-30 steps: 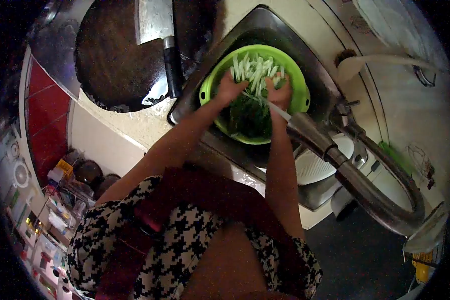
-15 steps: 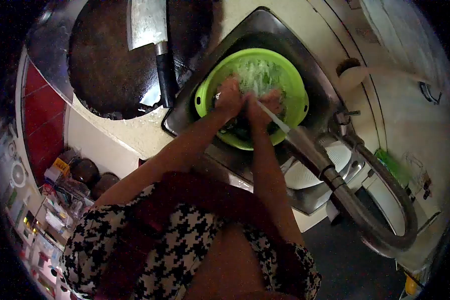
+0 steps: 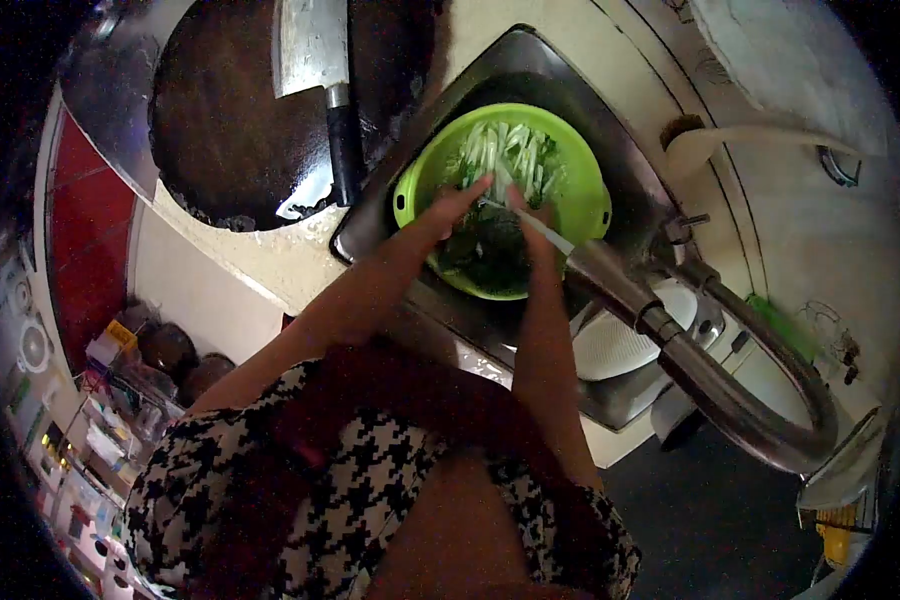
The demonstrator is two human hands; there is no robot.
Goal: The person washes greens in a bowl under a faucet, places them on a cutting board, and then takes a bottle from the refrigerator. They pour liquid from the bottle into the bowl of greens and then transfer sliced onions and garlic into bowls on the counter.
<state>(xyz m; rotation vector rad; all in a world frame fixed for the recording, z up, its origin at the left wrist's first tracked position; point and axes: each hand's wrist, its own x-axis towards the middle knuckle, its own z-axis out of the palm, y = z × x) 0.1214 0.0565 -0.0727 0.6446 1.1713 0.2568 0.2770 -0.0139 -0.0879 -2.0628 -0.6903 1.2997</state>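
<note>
A bunch of leafy greens (image 3: pixel 490 150) lies in a lime-green basin (image 3: pixel 582 165), its pale cut stems pointing to the far side and its dark leaves toward me. My left hand (image 3: pixel 456 206) grips the bunch from the left, thumb on top and the other fingers mostly hidden. On the right side, my right hand (image 3: pixel 532 214) is closed round the same greens, its fingers partly hidden too. Water runs from the faucet (image 3: pixel 600 268) onto the greens between both hands.
The basin stands in a metal sink (image 3: pixel 530 50). A cleaver (image 3: pixel 312 55) rests on a round dark chopping board (image 3: pixel 220 110) at the left. Right of the basin are a white ribbed dish (image 3: pixel 635 335) and a wooden-handled brush (image 3: pixel 715 145).
Splashing over the basin has eased, and the pale stems now show plainly. My hands have moved slightly apart, on either side of the bunch. The view has shifted a little.
</note>
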